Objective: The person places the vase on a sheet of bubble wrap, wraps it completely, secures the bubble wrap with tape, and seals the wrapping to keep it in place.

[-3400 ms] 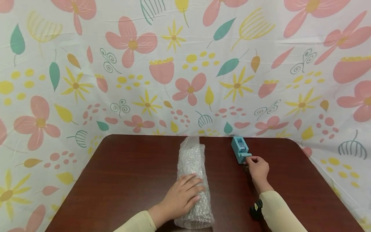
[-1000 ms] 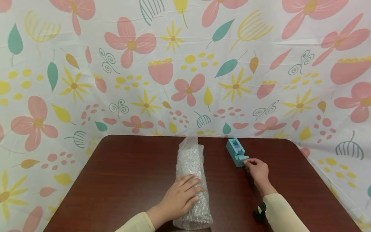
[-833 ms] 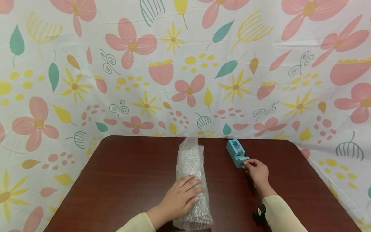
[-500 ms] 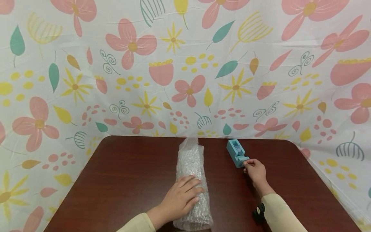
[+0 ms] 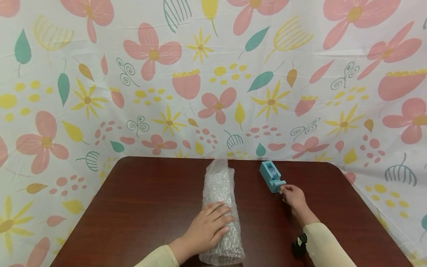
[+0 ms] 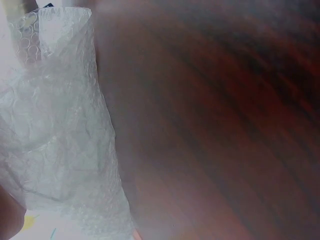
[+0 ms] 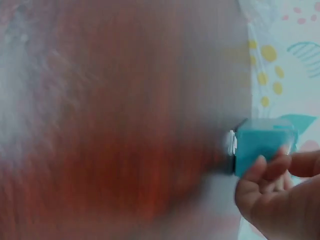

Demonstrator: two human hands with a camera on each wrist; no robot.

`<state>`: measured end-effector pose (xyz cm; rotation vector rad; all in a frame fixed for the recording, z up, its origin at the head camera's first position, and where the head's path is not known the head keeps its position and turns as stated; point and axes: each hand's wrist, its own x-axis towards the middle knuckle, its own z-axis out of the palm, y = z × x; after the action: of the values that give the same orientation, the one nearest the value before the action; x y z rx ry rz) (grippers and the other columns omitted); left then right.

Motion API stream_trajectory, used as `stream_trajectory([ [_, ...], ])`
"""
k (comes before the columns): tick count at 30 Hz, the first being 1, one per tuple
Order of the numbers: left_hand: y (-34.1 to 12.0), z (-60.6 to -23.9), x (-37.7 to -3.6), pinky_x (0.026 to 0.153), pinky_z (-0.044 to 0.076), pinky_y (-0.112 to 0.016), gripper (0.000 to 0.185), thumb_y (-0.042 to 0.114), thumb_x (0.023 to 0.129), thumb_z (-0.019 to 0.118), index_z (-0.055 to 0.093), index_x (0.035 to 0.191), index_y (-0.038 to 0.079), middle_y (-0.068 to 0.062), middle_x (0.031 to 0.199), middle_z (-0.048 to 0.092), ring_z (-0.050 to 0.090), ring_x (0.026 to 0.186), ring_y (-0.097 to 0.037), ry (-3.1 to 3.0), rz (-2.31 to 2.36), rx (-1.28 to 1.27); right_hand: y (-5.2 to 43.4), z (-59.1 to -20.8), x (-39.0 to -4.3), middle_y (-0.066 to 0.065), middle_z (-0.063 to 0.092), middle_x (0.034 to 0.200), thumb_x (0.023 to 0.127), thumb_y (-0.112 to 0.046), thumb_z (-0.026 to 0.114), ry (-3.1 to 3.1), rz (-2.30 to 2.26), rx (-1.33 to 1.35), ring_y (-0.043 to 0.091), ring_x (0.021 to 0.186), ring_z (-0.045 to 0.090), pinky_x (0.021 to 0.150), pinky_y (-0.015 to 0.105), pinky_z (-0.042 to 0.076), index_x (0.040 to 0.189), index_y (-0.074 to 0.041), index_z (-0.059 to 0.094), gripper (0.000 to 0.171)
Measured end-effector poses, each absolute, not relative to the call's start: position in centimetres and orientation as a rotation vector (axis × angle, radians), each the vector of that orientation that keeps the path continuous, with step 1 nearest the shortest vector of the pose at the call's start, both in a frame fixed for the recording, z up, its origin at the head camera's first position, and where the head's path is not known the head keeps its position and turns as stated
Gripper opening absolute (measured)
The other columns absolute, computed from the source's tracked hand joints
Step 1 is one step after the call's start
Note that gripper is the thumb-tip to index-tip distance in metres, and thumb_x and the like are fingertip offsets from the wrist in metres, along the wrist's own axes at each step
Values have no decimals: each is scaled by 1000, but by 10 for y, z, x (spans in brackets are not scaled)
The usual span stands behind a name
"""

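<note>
1. The bubble-wrap roll (image 5: 220, 207) lies lengthwise down the middle of the dark red-brown worktop (image 5: 143, 200), 1 end near the person and the other toward the far edge; in the left wrist view it fills the left side as crinkled clear film (image 6: 55, 125)
2. The left hand (image 5: 208, 226) lies flat on the near part of the roll, fingers spread and nearly straight across its top; this grip is loose and pressing, not wrapped round the roll
3. The blue tape dispenser (image 5: 271, 176) stands on the worktop to the right of the roll, apart from it and near the far edge, set at a slant
4. The right hand (image 5: 291, 194) meets the near end of the dispenser with curled fingers; the right wrist view shows the fingertips (image 7: 272, 167) against the blue end (image 7: 262, 142), but blur hides whether this grip pinches tape or only touches the casing
5. Both forearms wear pale cream sleeves (image 5: 325, 246); a small black device (image 5: 299, 244) sits at the right wrist
6. A flowered cloth (image 5: 213, 74) in pink, yellow and teal hangs behind and around the worktop
</note>
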<state>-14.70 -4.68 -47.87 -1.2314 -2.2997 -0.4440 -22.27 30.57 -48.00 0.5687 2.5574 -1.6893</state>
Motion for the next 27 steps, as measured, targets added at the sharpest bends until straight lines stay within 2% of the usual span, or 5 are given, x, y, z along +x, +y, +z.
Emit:
stream_trajectory([
  [5, -47, -479, -147, 109, 51, -42, 26, 34, 109, 45, 63, 127, 28, 4, 139, 62, 55, 138, -22, -2302, -455, -1237, 319, -475, -221, -1, 59, 94, 111, -28, 39, 2391, -1675, 496, 12, 88, 51, 76, 23, 52, 139, 14, 48, 51],
  [12, -46, -479, -146, 108, 52, -42, 27, 34, 110, 42, 63, 125, 29, 5, 139, 62, 56, 137, -22, -2281, -449, -1224, 321, -476, -222, 29, 62, 132, 108, -43, 45, 2514, -1552, 403, 37, 125, 57, 113, 54, 46, 135, 15, 55, 64],
  [19, -47, -478, -145, 110, 51, -43, 25, 31, 108, 49, 63, 128, 29, 4, 141, 62, 54, 140, -23, -2334, -476, -1236, 322, -479, -226, -10, 65, 78, 109, -26, 46, 2183, -1940, 397, 0, 79, 66, 81, 19, 58, 98, -5, 67, 31],
  [23, -46, -479, -146, 110, 50, -42, 26, 33, 110, 44, 63, 127, 29, 4, 140, 62, 54, 139, -22, -2311, -471, -1233, 320, -480, -228, -6, 54, 70, 111, -22, 39, 1970, -2074, 375, 5, 71, 60, 81, 25, 62, 89, -11, 57, 31],
  [27, -46, -480, -147, 109, 51, -42, 29, 34, 111, 40, 63, 126, 29, 5, 139, 62, 55, 138, -22, -2281, -446, -1222, 320, -480, -229, -4, 46, 75, 112, -24, 35, 1965, -2040, 347, 6, 67, 51, 82, 27, 63, 100, -5, 50, 27],
])
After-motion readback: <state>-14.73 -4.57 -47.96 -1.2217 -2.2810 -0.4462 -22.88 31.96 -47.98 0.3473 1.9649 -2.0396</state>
